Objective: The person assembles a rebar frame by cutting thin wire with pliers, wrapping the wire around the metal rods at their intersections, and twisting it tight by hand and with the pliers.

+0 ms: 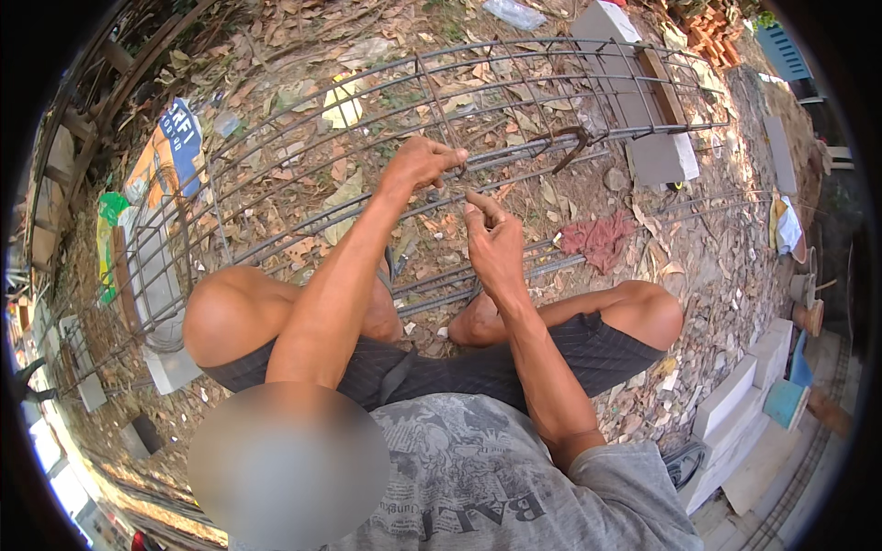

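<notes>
A long cage of steel reinforcing bars (pixel 367 103) stretches across in front of my bent knees. At its near long bars, my left hand (pixel 421 167) is closed in a pinch, fingertips against the bar beside an upright cross bar. Just nearer and to the right, my right hand (pixel 497 241) has thumb and forefinger pinched together, close to the lower bar. Any thin thing in either pinch is too small to make out. To the right of my hands, a dark, curved iron tool (pixel 573 140) hangs over the near bars.
Pale blocks (pixel 678 158) with a wooden piece (pixel 661 84) support the cage's right end; another block (pixel 158 266) is under its left. Loose bars (pixel 542 268) and a reddish cloth (pixel 597 242) lie on leaf-strewn ground. A printed sack (pixel 175 147) lies left, stacked blocks (pixel 749 395) right.
</notes>
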Demonstrator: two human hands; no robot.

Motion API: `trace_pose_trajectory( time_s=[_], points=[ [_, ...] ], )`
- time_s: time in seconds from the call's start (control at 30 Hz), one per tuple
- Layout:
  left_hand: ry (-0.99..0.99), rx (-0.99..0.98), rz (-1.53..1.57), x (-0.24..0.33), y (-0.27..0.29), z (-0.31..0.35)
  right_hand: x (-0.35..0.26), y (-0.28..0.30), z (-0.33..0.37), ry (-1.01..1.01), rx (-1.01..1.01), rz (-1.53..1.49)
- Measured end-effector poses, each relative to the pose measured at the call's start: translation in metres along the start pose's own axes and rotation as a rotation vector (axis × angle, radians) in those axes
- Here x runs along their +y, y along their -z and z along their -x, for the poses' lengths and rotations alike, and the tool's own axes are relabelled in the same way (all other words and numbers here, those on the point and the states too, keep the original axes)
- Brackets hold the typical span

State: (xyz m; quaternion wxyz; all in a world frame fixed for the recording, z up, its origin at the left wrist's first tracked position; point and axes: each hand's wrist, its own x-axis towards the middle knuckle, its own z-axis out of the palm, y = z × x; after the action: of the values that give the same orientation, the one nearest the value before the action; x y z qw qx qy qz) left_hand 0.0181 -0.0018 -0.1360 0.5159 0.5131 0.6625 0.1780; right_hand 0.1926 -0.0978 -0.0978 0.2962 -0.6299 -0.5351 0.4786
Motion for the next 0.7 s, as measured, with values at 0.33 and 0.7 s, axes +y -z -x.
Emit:
trace_pose_trajectory(
  time_s=[0.33,0.7],
  points=[
    [-0.065,0.071,0.03,-0.001,-0.009,-0.01,0.058,-0.062,-0.049,0.338,0.095,0.188],
    [-0.151,0.181,0.158,-0.013,-0.013,-0.003,0.072,-0.09,-0.06,0.43,0.188,0.423]
  ],
)
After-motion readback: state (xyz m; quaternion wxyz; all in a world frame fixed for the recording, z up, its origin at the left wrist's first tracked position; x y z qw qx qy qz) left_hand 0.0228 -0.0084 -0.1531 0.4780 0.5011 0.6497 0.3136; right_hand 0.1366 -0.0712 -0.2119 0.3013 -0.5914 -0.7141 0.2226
